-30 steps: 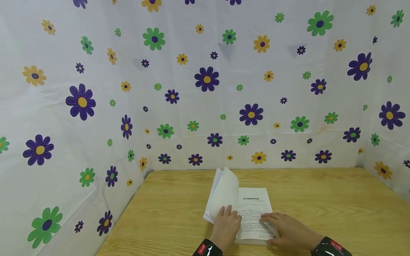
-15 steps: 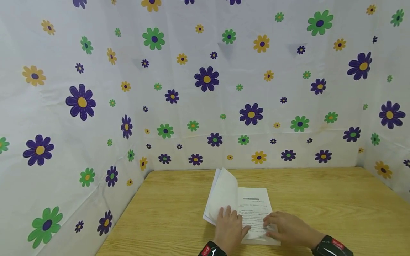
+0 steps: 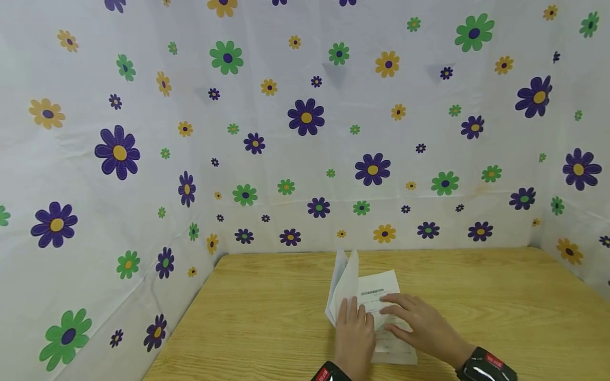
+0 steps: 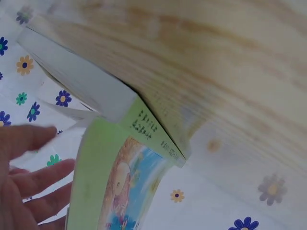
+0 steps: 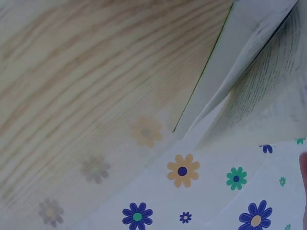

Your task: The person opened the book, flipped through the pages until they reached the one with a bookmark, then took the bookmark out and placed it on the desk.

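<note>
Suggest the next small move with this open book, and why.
Probably have the left hand press the raised left leaves leftward: they stand steeply off the table, and its extended fingers overlap their lower part in the head view.

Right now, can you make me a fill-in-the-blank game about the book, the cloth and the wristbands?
In the head view, the raised pages are on the ____ side of the book, away from the right hand.
The cover has a light ____ border beside its picture.
The white cloth is printed with ____.
The black wristband has a ____ label.

Missing words: left; green; flowers; red.
</note>
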Tool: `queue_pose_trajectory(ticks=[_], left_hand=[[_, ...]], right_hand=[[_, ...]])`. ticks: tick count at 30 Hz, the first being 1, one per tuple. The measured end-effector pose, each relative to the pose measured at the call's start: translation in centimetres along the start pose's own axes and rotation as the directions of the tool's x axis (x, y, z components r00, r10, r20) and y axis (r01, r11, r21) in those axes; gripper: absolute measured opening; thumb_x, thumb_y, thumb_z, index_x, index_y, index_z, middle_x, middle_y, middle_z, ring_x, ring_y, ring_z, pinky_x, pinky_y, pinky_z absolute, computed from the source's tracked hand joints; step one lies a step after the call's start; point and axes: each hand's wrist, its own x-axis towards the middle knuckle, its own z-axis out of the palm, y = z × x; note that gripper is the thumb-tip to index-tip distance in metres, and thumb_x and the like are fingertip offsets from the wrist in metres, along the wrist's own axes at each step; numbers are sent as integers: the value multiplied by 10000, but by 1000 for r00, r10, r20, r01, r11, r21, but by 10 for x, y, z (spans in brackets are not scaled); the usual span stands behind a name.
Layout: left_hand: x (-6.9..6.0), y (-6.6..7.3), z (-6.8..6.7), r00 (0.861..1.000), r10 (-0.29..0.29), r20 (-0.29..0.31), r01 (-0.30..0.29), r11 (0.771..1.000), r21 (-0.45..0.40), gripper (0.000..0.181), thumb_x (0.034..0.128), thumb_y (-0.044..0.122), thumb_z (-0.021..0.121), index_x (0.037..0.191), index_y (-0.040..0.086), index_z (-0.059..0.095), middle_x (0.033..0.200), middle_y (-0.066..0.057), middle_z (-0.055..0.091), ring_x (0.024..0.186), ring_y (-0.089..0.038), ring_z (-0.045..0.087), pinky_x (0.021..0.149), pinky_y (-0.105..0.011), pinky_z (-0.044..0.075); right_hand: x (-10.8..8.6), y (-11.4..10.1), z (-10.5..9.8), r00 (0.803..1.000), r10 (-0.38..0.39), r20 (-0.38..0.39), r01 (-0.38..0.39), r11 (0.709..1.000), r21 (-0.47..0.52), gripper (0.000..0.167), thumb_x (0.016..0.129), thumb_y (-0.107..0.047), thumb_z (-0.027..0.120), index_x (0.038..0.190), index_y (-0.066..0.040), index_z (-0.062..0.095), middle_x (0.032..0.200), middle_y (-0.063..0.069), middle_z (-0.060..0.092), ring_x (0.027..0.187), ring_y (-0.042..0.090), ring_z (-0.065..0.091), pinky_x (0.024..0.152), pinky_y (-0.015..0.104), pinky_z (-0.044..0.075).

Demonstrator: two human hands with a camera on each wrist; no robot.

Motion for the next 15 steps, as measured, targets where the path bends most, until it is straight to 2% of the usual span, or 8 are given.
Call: queue_pose_trajectory(ticks=[2,3,6,8,9,10,13,15], left_hand=[[1,-2,2,993,-43,-110,42,999,-12,302,805,289,640,1073,150,623,1124,-9,589,1150,-209,471,1001,-378,313],[1,-3,3,982,-67,-176,65,998,-21,300,813,231,607,1096,131,612,1138,-25,586,1137,-213,486,984,-372,339],[2,-9,6,921,-129,-368,117,992,-55,360,847,101,442,1188,87,554,1235,-98,529,1147,-249,485,945,-368,394],[2,-13,7,883,-148,-445,134,989,-64,429,890,20,290,1256,83,505,1324,-137,449,1200,-274,438,952,-377,392],[2,-15,7,875,-147,-462,131,989,-67,476,894,-14,226,1283,87,481,1363,-151,403,1234,-287,398,971,-387,373],[2,-17,7,874,-142,-465,129,990,-61,506,894,-39,191,1297,96,466,1387,-157,369,1259,-294,362,992,-393,348],[0,-22,6,906,-117,-407,123,992,-11,514,888,-50,218,1289,113,495,1412,-165,334,1307,-298,279,1046,-402,259],[0,-24,4,942,-81,-325,95,995,25,427,872,8,374,1245,121,547,1399,-151,367,1315,-283,269,1063,-392,223]], right_hand=[[0,-1,0,999,54,-2,-54,999,-2,477,756,-286,752,1150,-72,590,1222,82,549,1046,241,559,798,403,498],[-1,-1,-1,996,86,16,-86,996,2,564,744,-282,761,1214,-54,547,1251,100,532,1059,253,556,804,406,495],[-5,-2,-1,974,164,157,-171,985,37,648,740,-302,757,1270,-38,493,1267,110,523,1078,269,546,829,419,481],[-9,-3,-1,943,176,283,-204,976,72,630,765,-375,725,1256,-45,508,1249,97,537,1078,269,545,843,439,470],[-11,-3,-1,921,180,344,-221,971,85,622,776,-414,703,1247,-54,517,1248,85,538,1080,265,543,851,448,464],[-13,-4,-1,902,178,394,-232,968,95,618,786,-455,677,1237,-60,527,1247,80,537,1084,267,537,858,461,457],[-17,-4,-1,861,184,474,-263,959,106,617,789,-517,640,1220,-85,547,1247,63,535,1097,273,523,875,485,438],[-19,-4,-1,851,187,490,-270,957,104,591,789,-507,644,1210,-102,555,1248,59,533,1104,273,517,881,486,433]])
